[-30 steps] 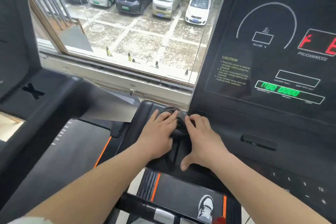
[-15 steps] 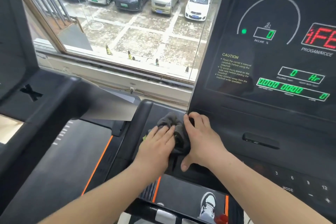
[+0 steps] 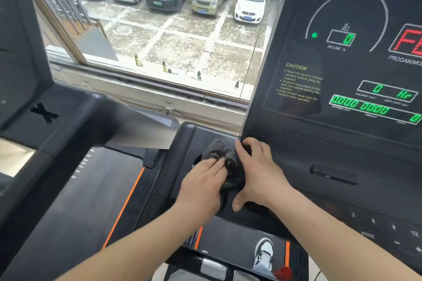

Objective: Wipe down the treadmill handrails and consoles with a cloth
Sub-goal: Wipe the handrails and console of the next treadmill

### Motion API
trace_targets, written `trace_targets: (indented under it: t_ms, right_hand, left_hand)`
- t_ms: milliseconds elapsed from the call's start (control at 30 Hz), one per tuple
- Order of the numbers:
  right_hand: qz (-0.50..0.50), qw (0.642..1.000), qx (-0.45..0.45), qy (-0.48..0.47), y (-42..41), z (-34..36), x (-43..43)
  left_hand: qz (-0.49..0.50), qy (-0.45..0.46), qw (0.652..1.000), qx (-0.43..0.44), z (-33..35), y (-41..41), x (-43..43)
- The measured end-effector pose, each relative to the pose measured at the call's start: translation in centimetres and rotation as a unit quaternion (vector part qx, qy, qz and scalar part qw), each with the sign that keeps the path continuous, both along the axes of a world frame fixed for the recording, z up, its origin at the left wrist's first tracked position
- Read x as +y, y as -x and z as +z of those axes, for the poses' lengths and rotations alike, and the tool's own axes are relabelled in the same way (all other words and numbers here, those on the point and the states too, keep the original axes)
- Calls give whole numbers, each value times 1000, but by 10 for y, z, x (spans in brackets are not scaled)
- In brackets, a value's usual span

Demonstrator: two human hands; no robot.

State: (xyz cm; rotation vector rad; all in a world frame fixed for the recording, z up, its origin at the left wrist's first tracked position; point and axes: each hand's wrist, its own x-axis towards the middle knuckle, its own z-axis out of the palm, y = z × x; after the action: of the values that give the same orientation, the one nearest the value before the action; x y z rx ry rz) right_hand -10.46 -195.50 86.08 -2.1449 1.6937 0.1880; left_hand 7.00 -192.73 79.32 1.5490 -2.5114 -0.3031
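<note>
Window glass (image 3: pixel 159 41) backs the work area, up and to the left of the console (image 3: pixel 342 79).

1. Hands. Both hands work at the console's lower-left corner. The left hand (image 3: pixel 203 181) lies flat, fingers straight and together, pressing the cloth (image 3: pixel 218 150) down. The right hand (image 3: pixel 259 173) is cupped over the other side of the cloth, fingers bent on it and thumb spread toward the console's near edge.
2. Cloth. It is dark grey and bunched between the two hands, on the black side tray (image 3: pixel 189 141) that extends left from the console.
3. Surroundings. The display is lit with green digits. A second treadmill deck (image 3: pixel 75 200) lies left of the console. A shoe (image 3: pixel 263 252) stands on the belt below it.

Step in hand, as judged: wiping the side tray. The display face, keypad and handrails appear not yet done.

Next move, as judged: slide the cloth right onto the console face. Use light, even pressure there to avoid triggering the keys.
</note>
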Motion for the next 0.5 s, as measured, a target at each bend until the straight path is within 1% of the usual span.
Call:
trace_targets:
  t_ms: [33, 67, 133, 167, 200, 267, 300, 333, 367, 400, 500]
  right_hand:
    - [2, 1000, 6, -2, -1, 1, -1]
    - [2, 1000, 15, -5, -3, 2, -1]
    - [4, 999, 37, -8, -9, 5, -2]
    - [3, 999, 49, -10, -13, 7, -3]
    - [2, 998, 61, -13, -16, 7, -4]
    - [-2, 997, 77, -20, -22, 5, -6]
    - [-6, 997, 77, -25, -23, 3, -7]
    - [-12, 997, 71, -31, -24, 1, -8]
    - [-17, 997, 64, -36, -23, 0, -8]
    - [-19, 997, 57, -39, -22, 0, -8]
    - [-20, 998, 39, -38, -18, 1, -8]
  left_hand:
    - [-43, 56, 997, -14, -4, -11, -4]
    - [-78, 94, 992, -36, -1, -21, -13]
    - [-94, 118, 986, -70, 10, -31, -37]
    - [-75, 109, 988, -75, 17, -32, -50]
    - [-37, 77, 994, -74, 25, -34, -63]
    - [95, 8, 994, -59, 44, -43, -82]
    - [162, -12, 986, -47, 51, -46, -89]
    - [208, -24, 977, -37, 56, -47, -90]
    - [228, -34, 973, -24, 61, -43, -87]
    - [227, -39, 973, -6, 63, -36, -80]
    - [208, -61, 972, 93, 72, -22, -56]
